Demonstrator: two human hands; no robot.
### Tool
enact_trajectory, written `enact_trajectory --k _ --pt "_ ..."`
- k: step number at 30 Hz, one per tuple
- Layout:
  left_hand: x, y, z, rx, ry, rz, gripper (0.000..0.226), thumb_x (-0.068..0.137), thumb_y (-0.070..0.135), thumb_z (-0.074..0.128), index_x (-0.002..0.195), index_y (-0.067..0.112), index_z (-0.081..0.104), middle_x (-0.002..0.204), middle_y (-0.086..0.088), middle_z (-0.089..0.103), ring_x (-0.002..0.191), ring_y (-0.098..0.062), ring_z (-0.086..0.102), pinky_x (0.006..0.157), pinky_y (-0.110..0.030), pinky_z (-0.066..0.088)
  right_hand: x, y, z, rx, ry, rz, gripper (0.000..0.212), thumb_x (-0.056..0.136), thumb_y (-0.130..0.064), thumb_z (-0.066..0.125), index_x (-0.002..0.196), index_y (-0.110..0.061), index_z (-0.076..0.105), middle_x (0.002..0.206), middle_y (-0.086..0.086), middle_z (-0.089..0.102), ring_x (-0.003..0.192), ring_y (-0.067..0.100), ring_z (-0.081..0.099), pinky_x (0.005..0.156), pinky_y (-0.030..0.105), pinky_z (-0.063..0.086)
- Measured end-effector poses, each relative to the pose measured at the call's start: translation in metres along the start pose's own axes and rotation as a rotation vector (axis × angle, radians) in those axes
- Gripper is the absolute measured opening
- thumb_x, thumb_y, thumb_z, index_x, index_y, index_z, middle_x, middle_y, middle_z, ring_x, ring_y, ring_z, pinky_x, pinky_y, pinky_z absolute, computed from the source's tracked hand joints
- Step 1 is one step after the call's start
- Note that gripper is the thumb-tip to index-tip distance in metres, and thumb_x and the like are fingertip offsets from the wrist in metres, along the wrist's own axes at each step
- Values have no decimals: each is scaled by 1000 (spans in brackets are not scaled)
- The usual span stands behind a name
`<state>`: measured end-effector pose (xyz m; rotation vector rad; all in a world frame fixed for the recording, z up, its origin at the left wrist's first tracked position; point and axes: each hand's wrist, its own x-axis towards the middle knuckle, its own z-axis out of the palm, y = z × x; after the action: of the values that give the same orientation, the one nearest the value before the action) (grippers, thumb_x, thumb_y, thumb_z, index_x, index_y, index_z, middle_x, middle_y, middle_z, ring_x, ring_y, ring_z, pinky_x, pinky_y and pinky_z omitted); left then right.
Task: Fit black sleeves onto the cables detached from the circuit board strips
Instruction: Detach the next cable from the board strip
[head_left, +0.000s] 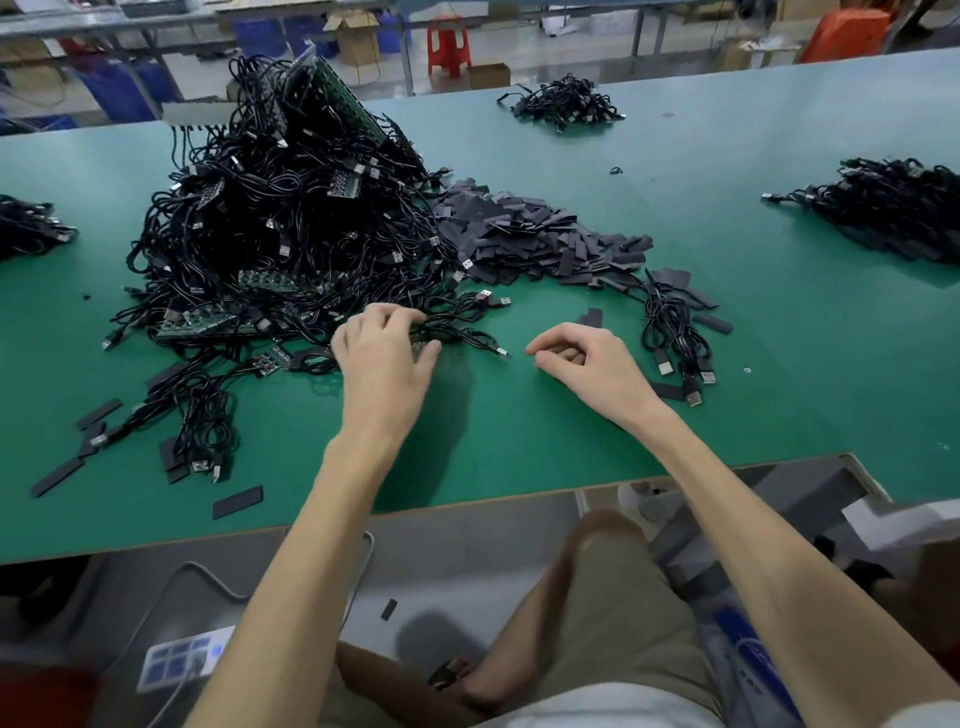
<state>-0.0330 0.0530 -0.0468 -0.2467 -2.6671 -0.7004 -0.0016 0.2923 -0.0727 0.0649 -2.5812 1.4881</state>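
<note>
Left hand on cables at heap's edge; right hand idle on green table.

Left hand (384, 353) curls fingers and thumb round a cable bundle (457, 332) at the near edge of the big heap of cables (270, 218), where green circuit board strips (197, 325) lie tangled in. Right hand (582, 358) rests on the table (519, 447) just beside it, fingers loosely curled, nothing seen in its grip. Pile of black sleeves (530, 234) lies beyond both hands, touching the heap's right side. One loose sleeve (592, 317) sits just past the right hand; a small cable cluster (675, 332) lies to its right.
</note>
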Motion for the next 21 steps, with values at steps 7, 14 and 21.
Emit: enact_trajectory --k 7,14,21 --pt "-5 -31 -2 -81 -57 -73 31 89 20 77 119 16 69 114 -6 60 115 -29 51 100 -39 30 0 1 0 -7 1 1 11 95 -15 68 98 -21 76 85 -6 72 64 -4 51 65 8 41" --pt "-15 2 13 -274 34 52 16 83 22 82 95 15 76 103 3 57 103 -22 51 96 -46 41 -2 0 0 45 3 -26 6 94 -21 73 99 -21 76 90 -4 74 71 2 55 69 12 44" --pt "-18 46 31 -432 -111 167 13 91 20 76 101 11 76 98 3 57 81 -1 52 78 -10 41 -2 -1 -3 118 -29 -57 16 88 -21 81 103 -16 76 93 -4 77 88 10 71 79 20 53"
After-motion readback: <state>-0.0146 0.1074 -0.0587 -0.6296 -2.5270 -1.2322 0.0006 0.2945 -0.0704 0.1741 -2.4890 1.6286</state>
